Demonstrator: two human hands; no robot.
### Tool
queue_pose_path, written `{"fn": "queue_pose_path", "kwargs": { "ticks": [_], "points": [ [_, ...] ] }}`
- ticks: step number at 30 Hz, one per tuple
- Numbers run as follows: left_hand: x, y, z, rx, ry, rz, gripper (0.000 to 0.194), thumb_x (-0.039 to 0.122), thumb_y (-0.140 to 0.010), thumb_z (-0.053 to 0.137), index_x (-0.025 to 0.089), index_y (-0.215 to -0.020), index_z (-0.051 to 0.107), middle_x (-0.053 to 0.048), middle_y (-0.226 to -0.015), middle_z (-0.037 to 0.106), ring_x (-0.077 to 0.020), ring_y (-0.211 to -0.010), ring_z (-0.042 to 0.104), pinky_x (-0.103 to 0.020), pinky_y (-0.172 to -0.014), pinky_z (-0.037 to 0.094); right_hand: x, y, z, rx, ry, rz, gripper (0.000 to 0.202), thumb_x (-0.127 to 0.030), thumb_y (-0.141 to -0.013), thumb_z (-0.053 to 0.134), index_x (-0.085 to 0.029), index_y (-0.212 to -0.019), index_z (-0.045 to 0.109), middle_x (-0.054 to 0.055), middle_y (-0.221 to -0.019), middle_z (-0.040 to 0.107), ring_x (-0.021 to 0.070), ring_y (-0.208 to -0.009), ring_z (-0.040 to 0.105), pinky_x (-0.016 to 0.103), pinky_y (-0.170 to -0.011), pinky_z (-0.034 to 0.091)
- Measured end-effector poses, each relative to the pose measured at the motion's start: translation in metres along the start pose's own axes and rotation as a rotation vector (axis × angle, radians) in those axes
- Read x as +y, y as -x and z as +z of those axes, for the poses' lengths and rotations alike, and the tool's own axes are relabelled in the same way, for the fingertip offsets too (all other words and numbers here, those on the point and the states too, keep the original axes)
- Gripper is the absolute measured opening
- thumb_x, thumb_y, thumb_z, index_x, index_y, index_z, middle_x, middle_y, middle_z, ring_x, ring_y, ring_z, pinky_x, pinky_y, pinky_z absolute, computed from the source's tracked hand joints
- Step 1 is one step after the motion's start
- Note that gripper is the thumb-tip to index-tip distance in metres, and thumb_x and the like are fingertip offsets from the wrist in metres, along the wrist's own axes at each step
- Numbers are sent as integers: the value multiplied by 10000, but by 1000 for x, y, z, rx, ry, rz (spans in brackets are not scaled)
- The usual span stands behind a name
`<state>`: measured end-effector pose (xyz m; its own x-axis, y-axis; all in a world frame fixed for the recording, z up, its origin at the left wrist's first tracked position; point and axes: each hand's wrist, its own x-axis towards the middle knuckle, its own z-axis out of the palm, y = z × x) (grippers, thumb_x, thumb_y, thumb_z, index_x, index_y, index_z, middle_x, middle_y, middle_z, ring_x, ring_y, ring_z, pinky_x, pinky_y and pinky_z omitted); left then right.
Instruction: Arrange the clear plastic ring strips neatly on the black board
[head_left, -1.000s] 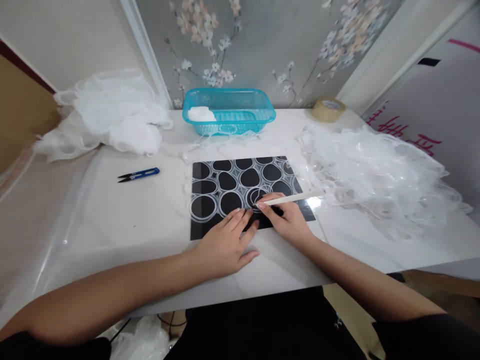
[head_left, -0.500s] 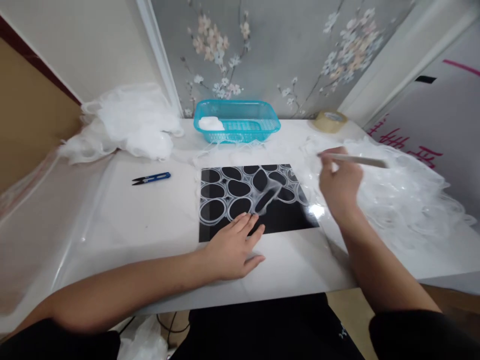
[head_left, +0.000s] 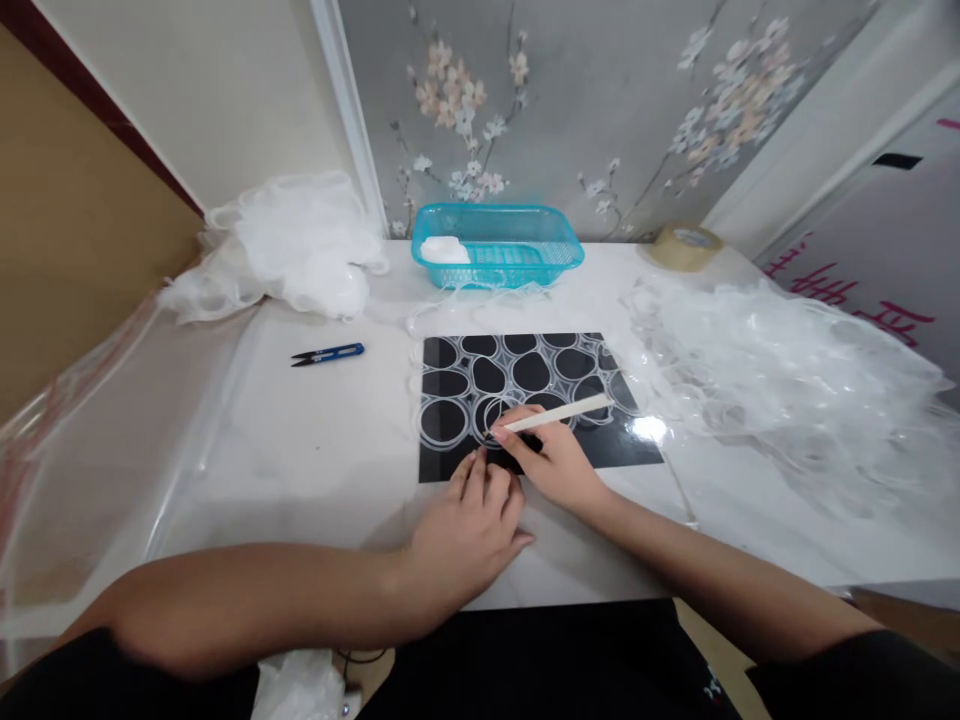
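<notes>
My right hand (head_left: 555, 460) grips a slim white pen-like tool (head_left: 562, 412), its tip down by a clear ring in the lower row. Under it lies a black sheet (head_left: 600, 450) covered with rows of translucent white rings (head_left: 442, 422). Several rings touch or overlap one another. My left hand (head_left: 476, 510) rests at the sheet's front edge, fingers bent and thumb apart, fingertips close to the tool's tip. Whether those fingertips touch the ring there, I cannot tell.
Blue thread snips (head_left: 328, 354) lie left of the sheet. Behind it stands a turquoise basket (head_left: 499, 270) with a white item inside. White sheer material is heaped at the left (head_left: 292, 245) and right (head_left: 787, 370). A tape roll (head_left: 684, 247) sits at the back right.
My right hand has come from the right-hand heap to the sheet, bringing the tool's tip down on the lower row. My left fingers have bent and drawn together. The view has shifted slightly.
</notes>
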<state>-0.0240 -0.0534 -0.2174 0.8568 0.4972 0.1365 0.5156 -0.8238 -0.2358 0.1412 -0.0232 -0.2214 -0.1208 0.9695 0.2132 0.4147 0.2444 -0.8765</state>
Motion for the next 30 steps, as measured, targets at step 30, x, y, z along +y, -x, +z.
{"fn": "queue_pose_path", "kwargs": {
  "ticks": [30],
  "points": [
    [-12,-5,-11,-86,143,88,638,550,-925,445,1,-1242,512,-280,-1239,547,-392,-1223,481,-505,-1037,328,16,7,-6,-181,605,-384,181,-207,-916,482,-286,-998,622,41,-1072,712,311,-1264,486,534,-1100,289]
  ]
}}
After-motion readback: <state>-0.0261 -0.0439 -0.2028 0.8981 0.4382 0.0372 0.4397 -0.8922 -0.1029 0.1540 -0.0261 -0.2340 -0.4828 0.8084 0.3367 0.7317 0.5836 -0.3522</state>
